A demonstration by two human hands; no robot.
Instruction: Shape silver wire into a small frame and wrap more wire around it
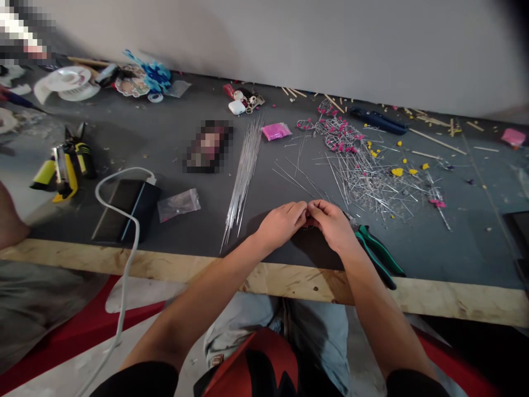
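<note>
My left hand (285, 221) and my right hand (330, 221) meet close above the front of the grey table, fingertips pinched together. What lies between the fingers is too small and too covered to make out. Beside my right wrist lie green-handled pliers (378, 251), their jaws partly hidden by the hand. A bundle of long thin metal wires (243, 176) lies left of my left hand. Several loose wires (300, 179) spread just beyond my fingertips. Farther right is a heap of short cut wires (372, 187), with looped wire pieces bearing pink bits (336, 132) behind it.
A pink packet (276, 131), keys (248, 101) and a dark utility knife (378, 120) lie farther back. Yellow bits (397, 172) dot the right side. At left are a power bank (126, 209) with a white cable, a small plastic bag (179, 205), yellow-black tools (66, 165) and another person's arm (10, 215).
</note>
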